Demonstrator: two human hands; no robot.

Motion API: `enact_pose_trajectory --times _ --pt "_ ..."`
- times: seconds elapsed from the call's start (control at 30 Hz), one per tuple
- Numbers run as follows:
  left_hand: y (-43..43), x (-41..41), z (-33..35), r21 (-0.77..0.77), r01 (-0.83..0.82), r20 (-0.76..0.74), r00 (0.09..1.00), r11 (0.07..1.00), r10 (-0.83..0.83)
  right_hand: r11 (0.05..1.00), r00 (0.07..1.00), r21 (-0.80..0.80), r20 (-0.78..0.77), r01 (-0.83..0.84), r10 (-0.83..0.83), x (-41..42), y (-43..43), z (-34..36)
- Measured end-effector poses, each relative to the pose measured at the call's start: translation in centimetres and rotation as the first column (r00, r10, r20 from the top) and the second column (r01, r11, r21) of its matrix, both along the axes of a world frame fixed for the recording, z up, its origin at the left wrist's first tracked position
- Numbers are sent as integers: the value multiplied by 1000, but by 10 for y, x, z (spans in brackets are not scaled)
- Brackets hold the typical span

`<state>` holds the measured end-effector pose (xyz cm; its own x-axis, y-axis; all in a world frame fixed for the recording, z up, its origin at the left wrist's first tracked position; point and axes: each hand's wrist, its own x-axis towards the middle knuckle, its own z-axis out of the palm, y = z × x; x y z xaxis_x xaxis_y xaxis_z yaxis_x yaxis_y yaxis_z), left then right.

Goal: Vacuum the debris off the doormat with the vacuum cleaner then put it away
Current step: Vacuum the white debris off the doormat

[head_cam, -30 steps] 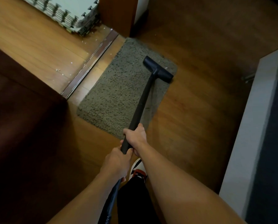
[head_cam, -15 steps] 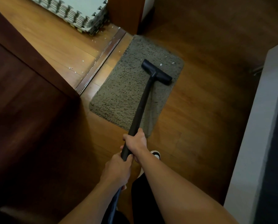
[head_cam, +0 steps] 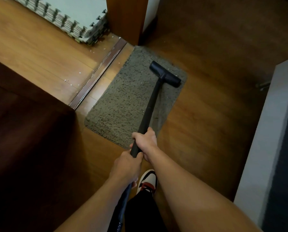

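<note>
A grey-brown shaggy doormat (head_cam: 123, 97) lies on the wooden floor by a door threshold. The black vacuum wand (head_cam: 150, 108) slants across it, and its T-shaped nozzle (head_cam: 165, 74) sits at the mat's far right corner. A few pale specks of debris show on the mat near the nozzle. My right hand (head_cam: 145, 141) grips the wand's lower end. My left hand (head_cam: 127, 166) grips just below it, where the dark hose (head_cam: 123, 203) starts and runs down out of view. The cleaner's body is not in view.
A dark wooden door (head_cam: 22, 131) stands at my left. Stacked grey foam tiles (head_cam: 69, 19) lie beyond the threshold strip (head_cam: 99, 74), with white crumbs on the floor there. A wooden door post (head_cam: 126, 19) rises behind the mat. A pale ledge (head_cam: 265, 131) runs along the right. My shoe (head_cam: 148, 181) is below my hands.
The nozzle slid back along the mat, then out again toward its far right corner. Both hands kept their grip on the wand.
</note>
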<state>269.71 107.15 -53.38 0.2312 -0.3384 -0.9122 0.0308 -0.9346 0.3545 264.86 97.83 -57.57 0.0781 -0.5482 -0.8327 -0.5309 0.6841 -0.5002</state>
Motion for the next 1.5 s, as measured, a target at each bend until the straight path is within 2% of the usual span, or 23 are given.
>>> enact_pose_trajectory --times 0.27,0.47,0.77,0.87,1.13,1.27,1.5 --pt "-34 -7 -19 -66 -98 -96 991 993 91 999 999 -24 -47 -28 27 -6 -40 -11" --pt "-31 -9 -19 -54 -128 -118 986 990 121 999 998 -19 -63 -28 26 -6 -37 -11" --pt "39 13 -7 21 -126 -107 986 992 128 996 993 -24 -84 -89 87 15 39 -5" --pt "69 17 0 25 -116 -74 990 993 118 998 997 -10 -62 -54 53 21 70 -1" --pt "123 24 12 32 22 34 999 999 -23 1000 1000 21 -7 7 -7 24 126 5" --pt "114 19 13 30 68 18 998 997 -68 996 997 53 33 73 -74 15 118 8" --pt "51 7 21 6 21 -36 999 1000 -20 996 996 36 31 81 -82 2 55 16"
